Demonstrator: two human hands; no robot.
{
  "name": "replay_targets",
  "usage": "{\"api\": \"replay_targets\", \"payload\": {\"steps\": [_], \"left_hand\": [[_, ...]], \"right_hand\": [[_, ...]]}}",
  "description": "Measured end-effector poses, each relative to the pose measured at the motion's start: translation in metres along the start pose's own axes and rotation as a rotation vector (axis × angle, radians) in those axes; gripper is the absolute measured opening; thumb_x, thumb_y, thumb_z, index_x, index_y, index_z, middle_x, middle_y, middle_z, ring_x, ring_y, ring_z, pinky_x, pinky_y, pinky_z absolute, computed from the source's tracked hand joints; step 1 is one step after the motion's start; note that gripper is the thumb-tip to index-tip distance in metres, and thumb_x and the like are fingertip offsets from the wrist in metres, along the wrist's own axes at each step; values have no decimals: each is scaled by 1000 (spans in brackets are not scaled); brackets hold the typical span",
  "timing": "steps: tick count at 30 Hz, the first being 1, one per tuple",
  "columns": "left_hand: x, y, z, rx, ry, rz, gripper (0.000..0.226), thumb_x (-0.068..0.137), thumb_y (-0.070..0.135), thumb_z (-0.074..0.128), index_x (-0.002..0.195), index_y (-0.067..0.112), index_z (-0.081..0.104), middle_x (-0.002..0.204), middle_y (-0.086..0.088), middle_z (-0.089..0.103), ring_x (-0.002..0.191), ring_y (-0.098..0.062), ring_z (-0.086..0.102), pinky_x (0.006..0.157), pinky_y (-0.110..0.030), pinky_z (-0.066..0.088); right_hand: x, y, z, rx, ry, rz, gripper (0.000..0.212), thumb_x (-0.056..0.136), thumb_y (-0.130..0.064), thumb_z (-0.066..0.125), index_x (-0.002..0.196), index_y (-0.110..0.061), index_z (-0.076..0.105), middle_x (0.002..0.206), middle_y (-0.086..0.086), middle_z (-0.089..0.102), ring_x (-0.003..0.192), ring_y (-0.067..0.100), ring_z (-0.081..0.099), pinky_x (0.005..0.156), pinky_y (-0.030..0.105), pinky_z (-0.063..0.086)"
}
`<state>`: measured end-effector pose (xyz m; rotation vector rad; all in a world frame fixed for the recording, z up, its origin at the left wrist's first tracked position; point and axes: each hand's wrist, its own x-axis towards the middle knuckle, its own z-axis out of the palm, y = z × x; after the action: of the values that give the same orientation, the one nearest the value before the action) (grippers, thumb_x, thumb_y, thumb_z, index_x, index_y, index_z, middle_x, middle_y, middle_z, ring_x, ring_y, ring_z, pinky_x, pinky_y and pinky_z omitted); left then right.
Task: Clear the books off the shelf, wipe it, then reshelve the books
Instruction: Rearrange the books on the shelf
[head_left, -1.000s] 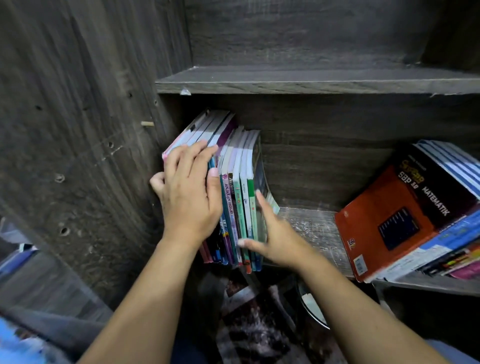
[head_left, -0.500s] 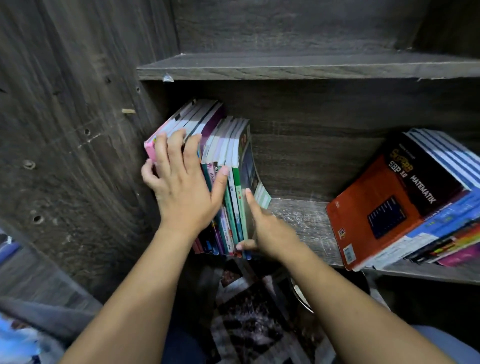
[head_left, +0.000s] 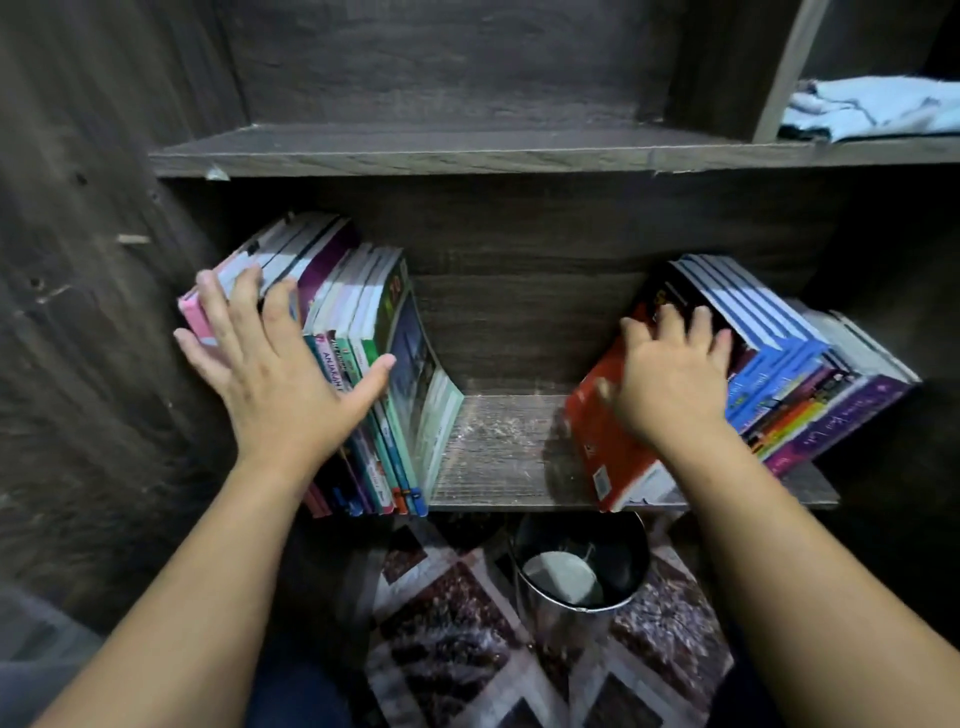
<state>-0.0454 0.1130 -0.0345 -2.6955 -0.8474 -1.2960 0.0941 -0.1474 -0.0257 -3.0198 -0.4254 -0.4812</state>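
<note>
Several thin books (head_left: 374, 364) stand in a row at the left end of the dark wooden shelf (head_left: 498, 447), leaning against the cabinet's side wall. My left hand (head_left: 265, 374) lies flat on their spines with straight, spread fingers. At the right end, a second group of books (head_left: 810, 374) leans over to the right, fronted by a red and black book (head_left: 608, 447). My right hand (head_left: 670, 379) lies on that book's cover, fingers reaching over its top edge; its outline is blurred.
Bare, dusty board shows between the two groups. An upper shelf (head_left: 467, 153) runs above. A light blue cloth (head_left: 872, 109) lies in the upper right compartment. Below the shelf a metal bucket (head_left: 582, 577) stands on a patterned rug (head_left: 467, 644).
My right hand left the left row of books and moved across to the red book on the right. My left hand stayed on the left row. The view shifted right and up.
</note>
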Motion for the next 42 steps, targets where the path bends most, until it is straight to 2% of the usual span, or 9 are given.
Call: {"api": "replay_targets", "payload": {"steps": [5, 9, 15, 18, 21, 24, 27, 33, 42], "left_hand": [[0, 5, 2, -40, 9, -38, 97, 68, 70, 57, 136, 6, 35, 152, -14, 23, 148, -35, -1, 111, -67, 4], [-1, 7, 2, -51, 23, -53, 96, 68, 69, 57, 136, 6, 34, 152, -14, 24, 148, -36, 0, 110, -67, 5], [-2, 6, 4, -56, 33, -53, 95, 68, 68, 59, 136, 6, 33, 152, -14, 24, 148, -35, 0, 110, -68, 7], [-1, 6, 5, -60, 39, -49, 95, 68, 67, 62, 136, 7, 33, 151, -14, 24, 148, -35, 1, 110, -67, 7], [-1, 5, 5, -59, 42, -46, 95, 69, 67, 61, 136, 7, 33, 151, -14, 24, 148, -34, 1, 110, -66, 7], [-1, 4, 5, -61, 41, -42, 95, 69, 67, 62, 136, 7, 34, 150, -14, 25, 148, -34, 1, 110, -66, 8], [-1, 3, 5, -54, 40, -31, 95, 70, 69, 61, 137, 6, 34, 149, -14, 26, 148, -34, 3, 110, -66, 9], [-2, 2, 4, -66, 39, -13, 93, 73, 70, 57, 137, 6, 36, 148, -13, 28, 147, -33, 6, 109, -63, 11], [-1, -9, 0, -125, 68, 36, 63, 88, 52, 45, 137, 13, 42, 146, -8, 34, 143, -29, 17, 104, -57, 22]], "right_hand": [[-1, 23, -7, -90, 37, 137, 87, 86, -56, 55, 152, -14, 16, 158, 19, 13, 146, 42, -1, 114, 59, 0], [3, 31, -6, -78, 15, 309, 91, 87, -55, 56, 150, -5, 15, 156, 24, 18, 145, 42, 8, 116, 55, 5], [11, 26, 14, -65, 222, 278, 51, 82, -16, 67, 123, 8, 48, 116, 28, 53, 109, 42, 48, 98, 48, 41], [11, 21, 8, 62, 361, 221, 33, 76, -4, 69, 106, 3, 58, 105, 23, 55, 98, 40, 48, 83, 46, 40], [10, 11, 8, 247, 395, 148, 47, 77, -11, 71, 121, -5, 56, 117, 18, 48, 105, 39, 41, 85, 45, 32], [5, 7, 13, 534, 488, 139, 74, 79, -14, 70, 145, -13, 36, 142, 20, 31, 119, 40, 34, 97, 46, 37], [1, 1, 14, 788, 399, 195, 81, 85, -10, 65, 152, -20, 20, 158, 17, 9, 139, 36, 27, 104, 38, 37], [0, -28, 4, 632, 256, 78, 53, 86, -19, 62, 137, -24, 50, 124, 15, 59, 112, 35, 54, 92, 38, 40], [-4, -95, 26, 956, 656, -249, 29, 73, -10, 71, 102, -11, 70, 105, 4, 69, 99, 20, 66, 76, 29, 51]]}}
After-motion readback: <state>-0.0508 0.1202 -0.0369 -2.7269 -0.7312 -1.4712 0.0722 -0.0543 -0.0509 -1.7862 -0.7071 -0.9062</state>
